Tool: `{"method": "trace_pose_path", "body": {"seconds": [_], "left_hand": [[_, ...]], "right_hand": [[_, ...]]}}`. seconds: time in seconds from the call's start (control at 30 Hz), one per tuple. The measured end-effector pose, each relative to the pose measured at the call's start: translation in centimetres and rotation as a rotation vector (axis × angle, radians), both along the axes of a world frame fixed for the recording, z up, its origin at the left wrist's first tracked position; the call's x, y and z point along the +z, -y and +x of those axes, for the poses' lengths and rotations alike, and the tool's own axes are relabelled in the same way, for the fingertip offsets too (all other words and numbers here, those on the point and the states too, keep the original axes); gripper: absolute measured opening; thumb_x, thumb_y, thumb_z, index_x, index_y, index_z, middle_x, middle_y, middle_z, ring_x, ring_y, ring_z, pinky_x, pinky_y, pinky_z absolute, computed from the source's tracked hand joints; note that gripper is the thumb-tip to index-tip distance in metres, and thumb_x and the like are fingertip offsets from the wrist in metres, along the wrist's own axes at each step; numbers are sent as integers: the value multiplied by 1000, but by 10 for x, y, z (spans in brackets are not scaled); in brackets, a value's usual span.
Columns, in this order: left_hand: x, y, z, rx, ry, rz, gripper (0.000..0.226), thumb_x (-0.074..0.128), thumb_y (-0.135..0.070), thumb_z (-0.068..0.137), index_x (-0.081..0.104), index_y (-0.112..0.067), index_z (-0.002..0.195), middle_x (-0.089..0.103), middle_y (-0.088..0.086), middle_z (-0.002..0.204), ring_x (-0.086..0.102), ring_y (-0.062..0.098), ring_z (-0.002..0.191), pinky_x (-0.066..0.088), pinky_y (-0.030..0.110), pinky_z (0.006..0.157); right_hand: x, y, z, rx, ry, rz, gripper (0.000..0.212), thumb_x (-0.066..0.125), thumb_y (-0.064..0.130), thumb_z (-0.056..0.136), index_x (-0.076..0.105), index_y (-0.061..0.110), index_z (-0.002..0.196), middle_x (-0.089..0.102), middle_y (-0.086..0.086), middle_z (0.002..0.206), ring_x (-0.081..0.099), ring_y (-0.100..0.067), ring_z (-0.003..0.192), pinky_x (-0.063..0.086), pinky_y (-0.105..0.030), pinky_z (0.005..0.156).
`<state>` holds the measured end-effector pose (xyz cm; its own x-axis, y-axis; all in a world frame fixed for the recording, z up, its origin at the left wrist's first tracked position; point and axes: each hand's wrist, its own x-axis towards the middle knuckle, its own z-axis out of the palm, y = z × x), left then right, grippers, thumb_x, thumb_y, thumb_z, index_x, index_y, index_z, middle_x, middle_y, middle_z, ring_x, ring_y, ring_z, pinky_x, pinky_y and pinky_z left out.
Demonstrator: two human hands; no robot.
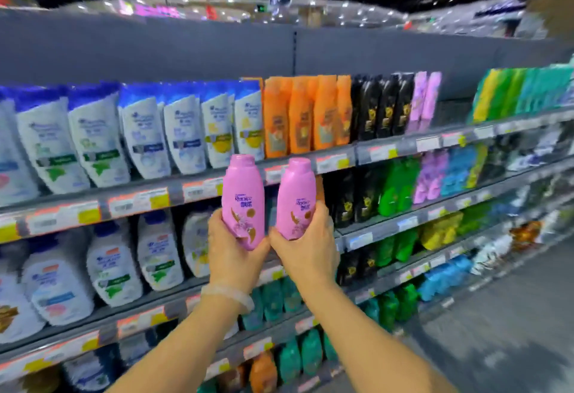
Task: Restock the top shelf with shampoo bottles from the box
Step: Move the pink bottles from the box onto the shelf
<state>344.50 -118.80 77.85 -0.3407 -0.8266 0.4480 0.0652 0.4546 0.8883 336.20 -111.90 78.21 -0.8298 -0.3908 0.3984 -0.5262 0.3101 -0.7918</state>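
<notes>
My left hand (231, 249) grips a pink shampoo bottle (243, 197) by its lower end, held upright. Beside it, my right hand (307, 246) grips a second pink shampoo bottle (296, 197) the same way. Both bottles are raised in front of the shelving, just below the top shelf (403, 145). On that shelf stand white-and-blue bottles, orange bottles (306, 113), black bottles and two pink bottles (425, 97) matching mine. To the right of those pink bottles there is a gap (453, 113). The box is out of view.
Lower shelves hold white, black, green, purple and blue bottles behind price-tag rails. Green and teal bottles (521, 91) fill the top shelf at the far right. The aisle floor (512, 330) shows at the lower right.
</notes>
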Motion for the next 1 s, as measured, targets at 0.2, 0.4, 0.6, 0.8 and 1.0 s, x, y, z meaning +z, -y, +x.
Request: {"method": "trace_pose_path", "body": {"seconds": [0.2, 0.4, 0.6, 0.8, 1.0], "left_hand": [[61, -82, -154, -113, -89, -83, 62, 79, 1, 63, 35, -36, 87, 52, -11, 88, 58, -8, 73, 44, 6, 58], [80, -150, -291, -154, -92, 9, 61, 80, -3, 61, 37, -26, 97, 55, -6, 89, 58, 8, 76, 43, 15, 62], [84, -169, -389, -152, -20, 7, 59, 79, -4, 64, 38, -22, 102, 56, 6, 103, 58, 20, 88, 42, 19, 67], [89, -149, -492, -129, -45, -23, 62, 78, -6, 66, 33, -24, 105, 55, 8, 107, 55, 19, 90, 41, 23, 71], [108, -99, -606, -81, -76, -30, 68, 79, -5, 65, 37, -11, 118, 52, 15, 115, 56, 31, 103, 48, 47, 90]], "right_hand": [[65, -89, -151, -93, -60, -57, 79, 73, 44, 61, 35, 20, 126, 49, -3, 112, 54, -26, 102, 48, -36, 74], [89, -165, -287, -132, -73, -37, 76, 74, 43, 60, 37, 19, 123, 50, -2, 111, 55, -24, 100, 50, -38, 77], [91, -193, -390, -126, -60, -48, 68, 75, 41, 61, 38, 23, 116, 48, 2, 105, 55, -23, 96, 44, -32, 69], [93, -176, -493, -79, -7, -101, 65, 77, 38, 61, 41, 21, 112, 51, -1, 105, 55, -23, 93, 45, -33, 70], [115, -126, -607, -19, -50, -173, 73, 79, 34, 61, 39, 19, 120, 52, -2, 110, 55, -22, 96, 49, -35, 77]]}}
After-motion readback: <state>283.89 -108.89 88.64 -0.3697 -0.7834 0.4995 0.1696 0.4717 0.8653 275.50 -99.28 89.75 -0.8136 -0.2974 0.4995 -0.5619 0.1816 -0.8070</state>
